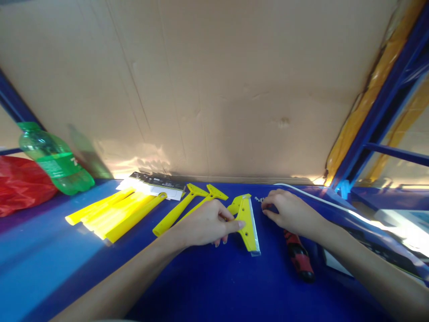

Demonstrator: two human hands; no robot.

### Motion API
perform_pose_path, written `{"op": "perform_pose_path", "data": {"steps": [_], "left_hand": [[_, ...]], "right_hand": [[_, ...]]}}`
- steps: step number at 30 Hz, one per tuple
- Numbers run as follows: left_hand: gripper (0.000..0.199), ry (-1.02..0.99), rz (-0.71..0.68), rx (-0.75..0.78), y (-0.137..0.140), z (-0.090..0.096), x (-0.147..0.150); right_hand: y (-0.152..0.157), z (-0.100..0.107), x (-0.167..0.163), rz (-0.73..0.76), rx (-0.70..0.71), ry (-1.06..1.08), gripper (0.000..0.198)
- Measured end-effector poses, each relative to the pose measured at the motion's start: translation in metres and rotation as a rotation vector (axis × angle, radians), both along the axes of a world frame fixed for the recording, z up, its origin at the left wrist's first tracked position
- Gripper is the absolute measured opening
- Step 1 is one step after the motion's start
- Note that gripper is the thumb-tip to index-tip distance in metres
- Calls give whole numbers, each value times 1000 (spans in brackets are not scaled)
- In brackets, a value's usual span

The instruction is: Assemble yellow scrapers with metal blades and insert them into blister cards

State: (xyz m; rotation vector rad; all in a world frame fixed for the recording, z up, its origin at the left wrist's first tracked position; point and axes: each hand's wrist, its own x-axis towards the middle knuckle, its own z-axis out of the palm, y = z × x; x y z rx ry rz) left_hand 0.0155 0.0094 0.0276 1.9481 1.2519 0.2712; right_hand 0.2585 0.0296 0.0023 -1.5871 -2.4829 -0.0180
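Note:
My left hand [209, 226] pinches a yellow scraper head [247, 219] between thumb and fingers. A clear strip runs along its blade edge, which faces right, and small holes show in its flat face. To the right, my right hand [284, 210] rests low at the table with fingertips drawn together. Small silvery pieces [259, 199], perhaps screws, lie beside those fingertips; whether any is held is hidden. Under the right wrist lies a red and black screwdriver [299, 259], its upper end covered. Behind my left hand are two yellow scraper pieces with handles [181, 208], partly covered.
Several yellow handle tubes [134, 217] lie at the left, near black-and-white printed cards [154, 184]. A green bottle [56, 158] leans beside a red bag [23, 185]. Cardboard [214, 89] walls the back of the blue table [214, 286]. A white cable [321, 201] runs right.

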Motion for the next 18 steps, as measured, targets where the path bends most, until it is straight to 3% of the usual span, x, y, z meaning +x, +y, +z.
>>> {"op": "perform_pose_path", "data": {"steps": [10, 18], "left_hand": [[44, 10, -33, -36, -7, -1, 13], [45, 37, -75, -61, -5, -5, 21]], "right_hand": [[-27, 9, -5, 30, -75, -21, 18], [-28, 9, 0, -22, -129, 64, 21]]}}
